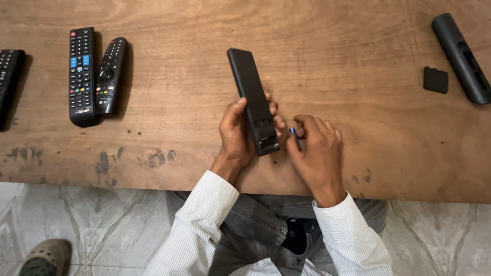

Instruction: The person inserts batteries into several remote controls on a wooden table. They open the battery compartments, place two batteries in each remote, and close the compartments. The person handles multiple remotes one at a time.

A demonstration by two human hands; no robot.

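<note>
Top-down view of a wooden tabletop (332, 51). Left hand (236, 135) grips a black remote (253, 107), back side up, battery bay open at its near end. Right hand (317, 151) pinches a small blue battery (295, 138) just beside the bay. Two button-side-up remotes (92, 76) lie far left; another open remote (460, 56) w/ loose cover (436, 79) far right.

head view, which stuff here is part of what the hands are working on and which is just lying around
In hand:
- black remote, back side up, battery bay open, gripped by left hand
- small blue-tipped cell, pinched by right hand

Lying about:
- two button-side-up remotes at far left
- another remote with its loose cover at right
- wooden table
</note>
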